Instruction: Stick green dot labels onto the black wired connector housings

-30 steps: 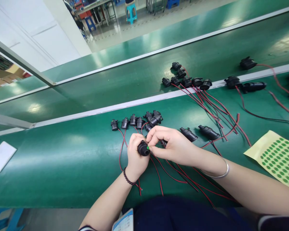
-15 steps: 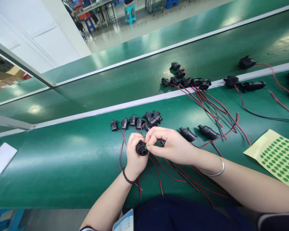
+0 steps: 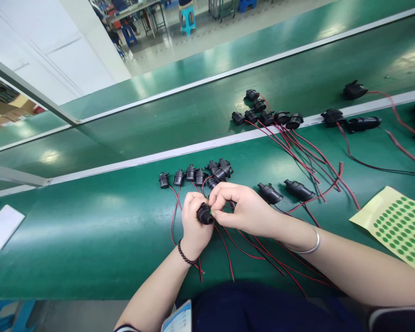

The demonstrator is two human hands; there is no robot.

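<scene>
My left hand (image 3: 197, 228) is closed around a black cylindrical part with a nozzle (image 3: 204, 215), like a small pump, its nozzle end facing me. A tiny green dot sticker (image 3: 210, 213) shows at the part's right side, between the thumb and fingertip of my right hand (image 3: 240, 208). Whether the sticker touches the part, I cannot tell. Just beyond my hands stand several similar black parts (image 3: 191, 172) with thin red and black wires. Two more black parts (image 3: 270, 193) lie to the right of my right hand. A pale yellow sheet of green dot stickers (image 3: 396, 226) rests at the far right.
Along the white ledge (image 3: 180, 151) at the back sits a cluster of black parts (image 3: 267, 118), wires trailing toward me. Further right are more black parts (image 3: 333, 117). White papers (image 3: 5, 226) lie on the green table (image 3: 100, 240) at the left.
The black part in my left hand has shifted slightly right and turned a little, its nozzle end now pointing more to the right. My right hand's pinch stays at its side.
</scene>
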